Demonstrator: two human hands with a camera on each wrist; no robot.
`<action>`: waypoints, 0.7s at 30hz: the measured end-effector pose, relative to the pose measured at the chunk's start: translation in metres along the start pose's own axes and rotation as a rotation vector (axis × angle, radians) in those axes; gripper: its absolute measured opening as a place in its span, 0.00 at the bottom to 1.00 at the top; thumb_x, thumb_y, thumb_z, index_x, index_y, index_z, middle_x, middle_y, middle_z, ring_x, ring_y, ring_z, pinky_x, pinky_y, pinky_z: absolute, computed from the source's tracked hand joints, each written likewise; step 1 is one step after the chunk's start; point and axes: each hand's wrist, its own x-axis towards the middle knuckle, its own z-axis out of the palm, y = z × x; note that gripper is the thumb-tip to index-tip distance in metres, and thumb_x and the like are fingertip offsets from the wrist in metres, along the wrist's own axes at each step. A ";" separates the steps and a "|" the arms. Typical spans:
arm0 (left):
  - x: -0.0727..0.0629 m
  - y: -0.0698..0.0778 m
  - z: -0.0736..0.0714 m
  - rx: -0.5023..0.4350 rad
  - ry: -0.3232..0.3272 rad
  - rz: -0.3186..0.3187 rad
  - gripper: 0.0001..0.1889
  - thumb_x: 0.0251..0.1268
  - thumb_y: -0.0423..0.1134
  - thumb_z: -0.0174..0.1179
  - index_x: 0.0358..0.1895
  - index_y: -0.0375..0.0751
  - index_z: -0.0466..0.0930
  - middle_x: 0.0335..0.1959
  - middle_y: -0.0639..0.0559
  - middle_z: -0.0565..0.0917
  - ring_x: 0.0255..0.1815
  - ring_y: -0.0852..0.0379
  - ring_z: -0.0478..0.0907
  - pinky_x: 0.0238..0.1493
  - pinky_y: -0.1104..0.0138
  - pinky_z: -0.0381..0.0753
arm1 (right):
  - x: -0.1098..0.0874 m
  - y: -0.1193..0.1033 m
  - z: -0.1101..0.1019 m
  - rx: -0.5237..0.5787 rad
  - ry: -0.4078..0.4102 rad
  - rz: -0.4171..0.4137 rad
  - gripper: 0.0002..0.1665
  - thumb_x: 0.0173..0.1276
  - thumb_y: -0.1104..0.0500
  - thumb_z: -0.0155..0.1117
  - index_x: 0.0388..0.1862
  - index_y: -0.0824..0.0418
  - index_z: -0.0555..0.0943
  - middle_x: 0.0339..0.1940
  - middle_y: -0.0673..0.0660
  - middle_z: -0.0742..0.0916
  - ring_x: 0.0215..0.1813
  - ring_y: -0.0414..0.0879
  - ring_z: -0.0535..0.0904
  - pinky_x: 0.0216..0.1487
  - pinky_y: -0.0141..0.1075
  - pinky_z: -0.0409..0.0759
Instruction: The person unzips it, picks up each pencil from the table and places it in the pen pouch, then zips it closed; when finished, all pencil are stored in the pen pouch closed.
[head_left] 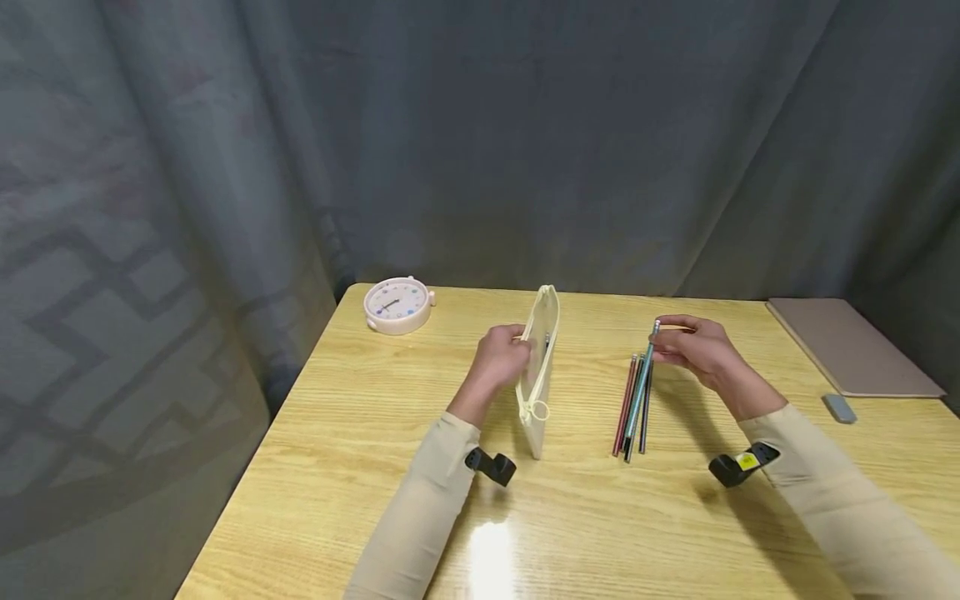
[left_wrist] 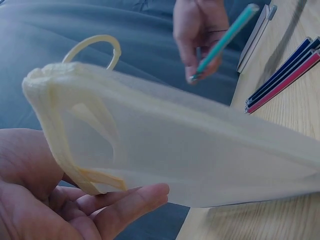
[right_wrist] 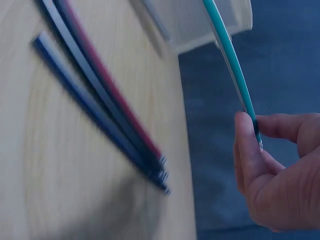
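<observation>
My left hand [head_left: 504, 357] grips the side of a pale, translucent zip pouch [head_left: 536, 433], which stands on edge with its mouth unzipped. A ring pull [head_left: 539, 410] hangs at the near end of its zip. Inside the pouch a slim pencil-like thing [head_left: 547, 339] partly shows. With thumb and fingertips, my right hand [head_left: 696, 348] pinches a teal pencil [right_wrist: 234, 65] near its upper end. That pencil slants above a small bunch on the table, among them a red pencil [head_left: 625, 408] and a dark blue pencil [right_wrist: 95, 110].
A round pink clock [head_left: 398, 306] lies at the table's back left. To the right are a brownish-pink notebook or folder [head_left: 847, 346] and a small grey eraser-like block [head_left: 838, 408]. Dark curtains [head_left: 525, 150] hang behind the wooden table [head_left: 322, 500].
</observation>
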 end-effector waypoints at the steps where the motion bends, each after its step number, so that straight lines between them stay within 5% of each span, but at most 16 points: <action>1: 0.000 0.000 -0.001 0.000 -0.002 -0.002 0.19 0.76 0.33 0.53 0.65 0.29 0.79 0.44 0.33 0.89 0.36 0.35 0.88 0.27 0.68 0.84 | 0.000 -0.003 0.004 0.010 0.008 -0.012 0.36 0.75 0.69 0.60 0.77 0.74 0.58 0.35 0.47 0.84 0.33 0.35 0.86 0.40 0.28 0.87; 10: -0.003 0.005 -0.003 0.015 0.004 0.036 0.19 0.75 0.33 0.53 0.63 0.29 0.81 0.44 0.34 0.89 0.41 0.36 0.88 0.33 0.66 0.86 | 0.000 -0.036 0.043 0.103 0.069 -0.102 0.15 0.75 0.69 0.61 0.55 0.59 0.71 0.40 0.51 0.81 0.35 0.36 0.85 0.42 0.26 0.86; 21: -0.008 0.011 -0.004 0.008 0.008 0.056 0.20 0.75 0.34 0.53 0.65 0.31 0.80 0.46 0.38 0.90 0.35 0.49 0.88 0.35 0.65 0.87 | 0.001 -0.070 0.081 0.118 0.122 -0.178 0.14 0.75 0.68 0.61 0.52 0.55 0.73 0.47 0.56 0.76 0.37 0.37 0.83 0.43 0.25 0.86</action>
